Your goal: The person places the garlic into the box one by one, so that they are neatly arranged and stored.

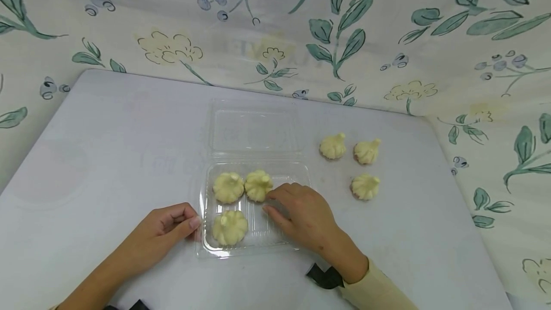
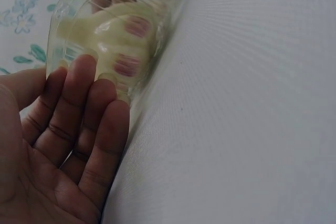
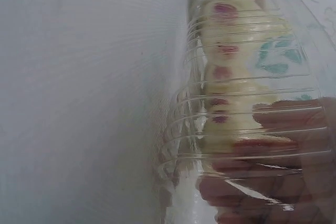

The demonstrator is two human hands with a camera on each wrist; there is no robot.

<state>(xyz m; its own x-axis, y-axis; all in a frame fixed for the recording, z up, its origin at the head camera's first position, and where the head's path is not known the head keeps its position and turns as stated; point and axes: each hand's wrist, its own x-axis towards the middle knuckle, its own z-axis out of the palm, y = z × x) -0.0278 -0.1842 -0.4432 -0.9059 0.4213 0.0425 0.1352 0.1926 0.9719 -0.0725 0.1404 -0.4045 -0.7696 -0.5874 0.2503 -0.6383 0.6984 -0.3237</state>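
Note:
A clear plastic clamshell box (image 1: 275,238) lies with its lid (image 1: 256,130) folded back. Three pale yellow, ribbed garlic bulbs sit in its base: one at the upper left (image 1: 228,188), one at the lower left (image 1: 230,228) and another beside the first (image 1: 258,185). My right hand (image 1: 303,214) reaches over the right side, thumb and forefinger at that last garlic bulb, which shows through the ribbed wall (image 3: 231,124) in the right wrist view. My left hand (image 1: 161,231) pinches the box's left edge, fingers (image 2: 107,124) curled against the wall.
Three more garlic bulbs stand on the white table (image 1: 107,157) right of the box: one at the back left (image 1: 333,146), one at the back right (image 1: 367,151) and one in front (image 1: 365,187). A floral cloth (image 1: 267,27) hangs behind the table.

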